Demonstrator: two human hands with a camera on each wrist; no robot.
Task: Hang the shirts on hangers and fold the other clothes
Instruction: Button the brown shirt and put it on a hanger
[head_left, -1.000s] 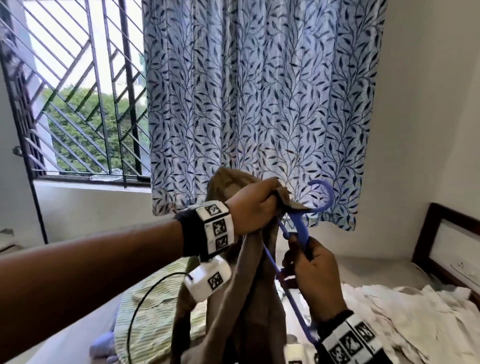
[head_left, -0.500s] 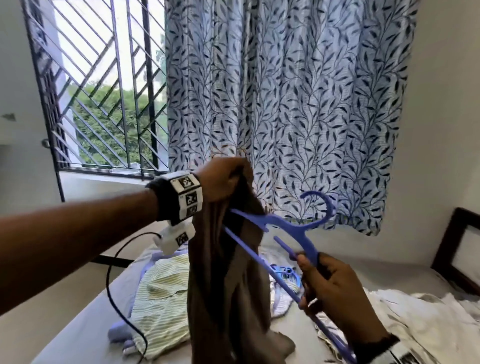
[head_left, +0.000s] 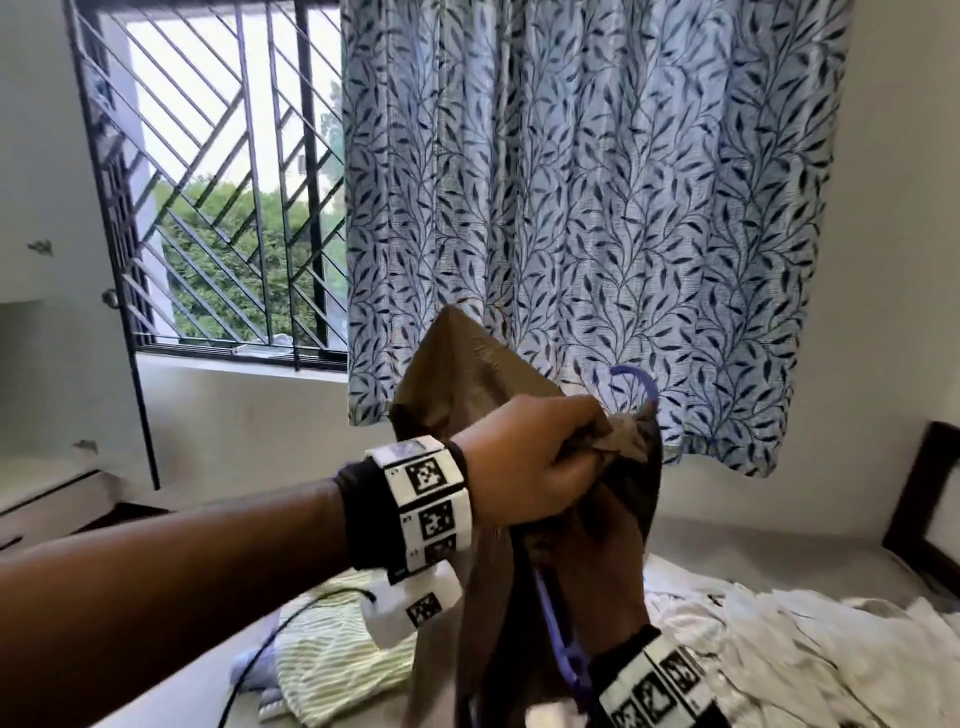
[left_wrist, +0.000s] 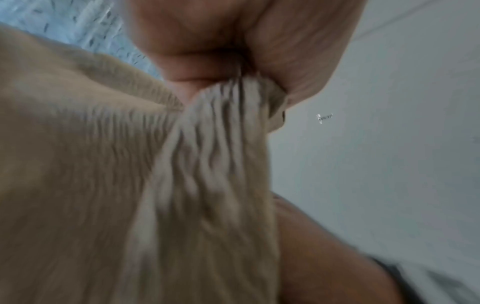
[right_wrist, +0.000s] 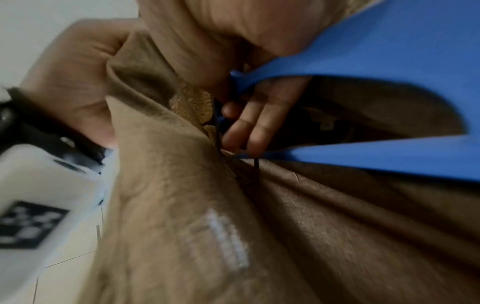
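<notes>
The brown shirt (head_left: 524, 519) hangs above the bed (head_left: 737, 551), its bunched collar clenched in the left hand (head_left: 530, 462). The blue hanger (head_left: 636, 382) sits inside it, hook poking out beside the knuckles, near the curtain (head_left: 597, 208). Only the right wrist view shows the right hand (right_wrist: 259, 121), fingers curled around the hanger under the cloth.

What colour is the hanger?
Blue. The hanger shows best in the right wrist view, partly inside the brown shirt.
</notes>
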